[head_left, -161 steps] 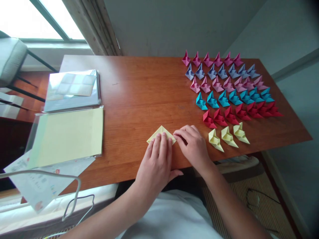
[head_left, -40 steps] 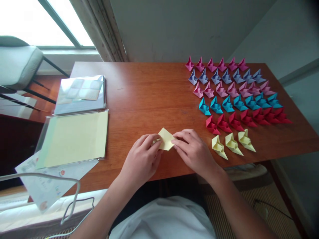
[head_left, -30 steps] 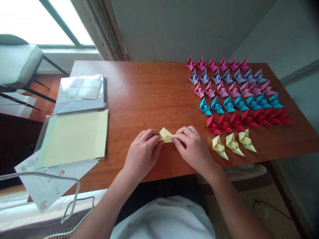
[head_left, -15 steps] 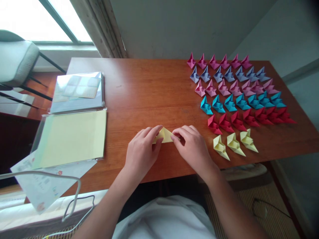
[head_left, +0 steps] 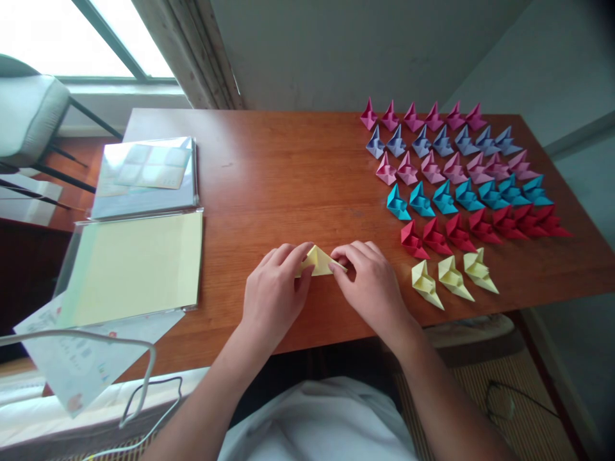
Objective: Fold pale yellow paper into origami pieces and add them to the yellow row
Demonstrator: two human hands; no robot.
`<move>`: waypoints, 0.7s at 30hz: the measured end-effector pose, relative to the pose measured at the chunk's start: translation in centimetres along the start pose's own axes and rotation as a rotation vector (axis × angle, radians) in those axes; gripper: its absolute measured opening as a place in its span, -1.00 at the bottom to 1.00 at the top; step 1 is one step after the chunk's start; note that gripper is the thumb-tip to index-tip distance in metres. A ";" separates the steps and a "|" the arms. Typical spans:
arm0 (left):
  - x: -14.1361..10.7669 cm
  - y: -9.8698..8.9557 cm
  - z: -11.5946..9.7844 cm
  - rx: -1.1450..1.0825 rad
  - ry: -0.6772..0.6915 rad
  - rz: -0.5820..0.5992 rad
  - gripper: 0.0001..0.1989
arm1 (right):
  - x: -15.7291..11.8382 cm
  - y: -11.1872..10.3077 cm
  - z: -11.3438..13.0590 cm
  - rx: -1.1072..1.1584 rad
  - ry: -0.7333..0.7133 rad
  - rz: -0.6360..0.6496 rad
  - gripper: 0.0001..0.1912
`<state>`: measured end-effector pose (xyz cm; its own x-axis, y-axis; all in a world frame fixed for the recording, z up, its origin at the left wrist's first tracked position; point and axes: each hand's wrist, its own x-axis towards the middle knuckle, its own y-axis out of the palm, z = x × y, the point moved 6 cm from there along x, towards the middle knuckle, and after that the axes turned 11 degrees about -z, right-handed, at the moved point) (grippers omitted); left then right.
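At the far left of the brown wooden table [head_left: 273, 179] lies a clear plastic packet with greyish sheets [head_left: 103, 202], and nearer to me a flat stack of pale yellow paper [head_left: 139, 266] in its own clear wrapping. Both seem put to this side so that they leave me room for working. Under the yellow stack, a white printed sheet [head_left: 62, 365] sticks out over the table edge.

In the middle, close before my body, is the small piece of folded pale yellow paper [head_left: 318, 261], its point directed away from me. My left hand [head_left: 273, 285] has its fingers bent and almost closed, with the paper's left part between thumb and fingers; the thumb lies on the near side, probably to press the fold. My right hand [head_left: 368, 275] pinches the right corner between thumb and forefinger, I think so that the paper cannot turn. Whether it touches the table, I cannot tell.

To the right stand folded paper shapes in rows by colour: dark pink [head_left: 414, 120] farthest, then lavender, light pink, turquoise, red, and three pale yellow ones [head_left: 450, 282] nearest. This order perhaps makes counting easy.
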<state>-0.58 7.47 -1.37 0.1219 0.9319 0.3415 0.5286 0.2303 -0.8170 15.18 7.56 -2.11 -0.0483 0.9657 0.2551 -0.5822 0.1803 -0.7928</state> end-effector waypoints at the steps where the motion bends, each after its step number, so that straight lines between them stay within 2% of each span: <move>1: 0.0 0.1 0.0 0.003 -0.002 0.004 -0.72 | 0.0 0.0 0.0 -0.002 0.001 -0.001 -0.94; 5: -0.1 -0.2 -0.2 0.018 0.011 -0.019 -0.71 | 0.0 0.0 0.1 -0.012 0.010 -0.001 -0.93; 9: -1.4 -1.2 -2.2 0.115 0.158 -0.067 -0.65 | 0.0 0.0 0.2 -0.022 0.019 0.006 -0.93; 11: -2.5 -1.3 -3.5 0.131 0.242 -0.040 -0.55 | 0.0 -0.1 0.3 -0.021 0.020 0.004 -0.93; 14: -4.1 -0.5 -5.0 0.154 0.313 0.101 -0.46 | -0.1 -0.1 0.4 -0.026 0.025 -0.002 -0.93; 17: -4.8 0.5 -5.3 0.209 0.292 0.180 -0.38 | 0.0 -0.1 0.3 -0.028 0.034 -0.007 -0.93; 21: -4.9 1.3 -5.2 0.234 0.300 0.187 -0.37 | 0.2 -0.1 0.3 -0.021 0.032 -0.008 -0.92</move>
<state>3.83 1.78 -1.65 0.4550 0.8488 0.2692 0.2730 0.1547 -0.9495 14.98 7.64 -1.85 -0.0174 0.9697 0.2435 -0.5656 0.1913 -0.8022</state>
